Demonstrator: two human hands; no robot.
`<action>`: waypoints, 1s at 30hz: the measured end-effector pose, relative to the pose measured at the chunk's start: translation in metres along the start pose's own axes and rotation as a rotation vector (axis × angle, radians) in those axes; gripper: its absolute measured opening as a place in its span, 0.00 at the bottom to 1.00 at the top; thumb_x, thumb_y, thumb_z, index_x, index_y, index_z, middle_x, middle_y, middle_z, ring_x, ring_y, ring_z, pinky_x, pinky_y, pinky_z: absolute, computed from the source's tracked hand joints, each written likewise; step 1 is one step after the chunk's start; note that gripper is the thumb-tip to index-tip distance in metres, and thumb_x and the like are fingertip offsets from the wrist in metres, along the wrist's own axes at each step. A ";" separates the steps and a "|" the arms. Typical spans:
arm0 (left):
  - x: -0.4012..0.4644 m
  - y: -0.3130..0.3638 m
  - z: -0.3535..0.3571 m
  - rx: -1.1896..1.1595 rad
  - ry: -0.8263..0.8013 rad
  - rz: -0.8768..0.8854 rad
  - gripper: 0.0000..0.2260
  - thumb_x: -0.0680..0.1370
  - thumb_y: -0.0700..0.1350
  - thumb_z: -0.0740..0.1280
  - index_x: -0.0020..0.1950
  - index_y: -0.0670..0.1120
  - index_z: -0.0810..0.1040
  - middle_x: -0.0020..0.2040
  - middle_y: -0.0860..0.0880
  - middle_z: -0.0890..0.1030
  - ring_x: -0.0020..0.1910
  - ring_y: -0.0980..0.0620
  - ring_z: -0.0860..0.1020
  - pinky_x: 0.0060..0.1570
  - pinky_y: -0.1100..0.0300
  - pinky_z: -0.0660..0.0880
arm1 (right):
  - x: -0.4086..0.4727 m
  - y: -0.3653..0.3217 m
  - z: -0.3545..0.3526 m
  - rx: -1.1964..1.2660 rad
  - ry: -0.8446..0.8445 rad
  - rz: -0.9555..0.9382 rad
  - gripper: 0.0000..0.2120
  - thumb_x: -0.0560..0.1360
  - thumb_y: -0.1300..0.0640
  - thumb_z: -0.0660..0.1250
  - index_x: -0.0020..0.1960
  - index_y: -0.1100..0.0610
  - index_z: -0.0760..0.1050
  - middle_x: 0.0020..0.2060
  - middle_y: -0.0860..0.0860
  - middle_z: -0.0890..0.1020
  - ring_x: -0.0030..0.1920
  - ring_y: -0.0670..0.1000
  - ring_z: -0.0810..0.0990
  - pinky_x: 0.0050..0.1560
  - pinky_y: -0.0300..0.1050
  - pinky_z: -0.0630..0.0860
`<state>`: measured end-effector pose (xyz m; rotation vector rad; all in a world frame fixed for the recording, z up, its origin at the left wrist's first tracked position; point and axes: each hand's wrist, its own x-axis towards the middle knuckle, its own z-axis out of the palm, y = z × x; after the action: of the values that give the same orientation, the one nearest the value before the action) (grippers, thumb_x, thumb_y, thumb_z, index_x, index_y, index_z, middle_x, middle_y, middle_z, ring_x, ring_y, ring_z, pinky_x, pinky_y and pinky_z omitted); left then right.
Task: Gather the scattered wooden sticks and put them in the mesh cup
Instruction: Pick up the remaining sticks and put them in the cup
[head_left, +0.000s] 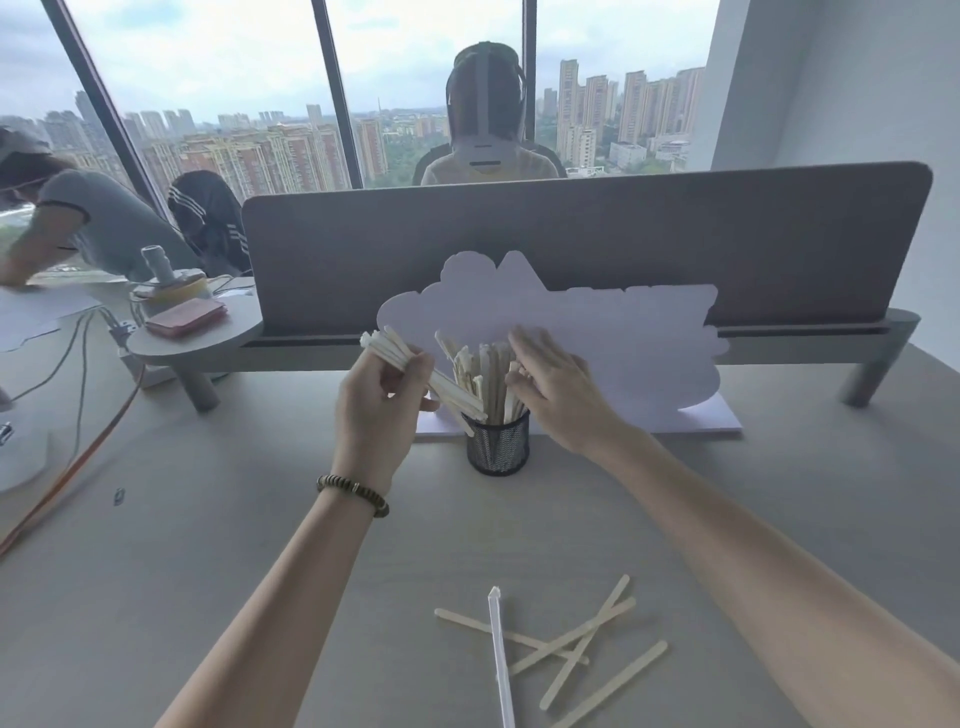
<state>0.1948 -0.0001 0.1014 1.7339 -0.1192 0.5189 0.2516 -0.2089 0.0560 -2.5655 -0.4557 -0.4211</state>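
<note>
A black mesh cup (497, 448) stands mid-table with several wooden sticks (485, 374) upright in it. My left hand (379, 415) grips a bundle of sticks (400, 353) that slants down to the cup's left rim. On the cup's right, my right hand (556, 389) has its fingers at the tops of the standing sticks; whether it pinches one I cannot tell. Several loose sticks (576, 644) lie crossed on the table near the front edge, among them a long thin white one (500, 660).
A white cut-out board (597, 332) stands just behind the cup, in front of a grey desk divider (571, 244). A round shelf (208, 332) with a pink item and cables is at the left. People sit beyond the divider and at far left.
</note>
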 end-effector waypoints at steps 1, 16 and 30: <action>0.002 0.001 0.003 0.006 0.001 0.003 0.03 0.77 0.45 0.69 0.43 0.48 0.79 0.35 0.54 0.83 0.31 0.54 0.83 0.46 0.39 0.80 | -0.003 -0.001 -0.002 0.043 0.036 0.006 0.28 0.84 0.46 0.52 0.81 0.52 0.51 0.81 0.47 0.54 0.81 0.49 0.48 0.76 0.51 0.49; 0.030 -0.012 0.044 0.339 -0.024 0.095 0.08 0.76 0.49 0.71 0.43 0.45 0.80 0.46 0.46 0.78 0.37 0.55 0.79 0.42 0.68 0.74 | -0.056 0.009 -0.017 0.352 0.225 0.131 0.11 0.78 0.52 0.67 0.59 0.51 0.78 0.58 0.45 0.77 0.57 0.40 0.77 0.51 0.33 0.75; 0.029 -0.047 0.064 0.379 -0.116 0.016 0.10 0.73 0.46 0.74 0.46 0.39 0.80 0.56 0.44 0.74 0.61 0.45 0.69 0.53 0.61 0.67 | -0.084 0.017 -0.010 0.294 0.070 0.157 0.06 0.77 0.57 0.68 0.52 0.51 0.81 0.50 0.46 0.81 0.47 0.33 0.78 0.47 0.24 0.68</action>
<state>0.2549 -0.0443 0.0611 2.1359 -0.1229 0.4735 0.1808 -0.2483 0.0254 -2.2744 -0.2664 -0.3566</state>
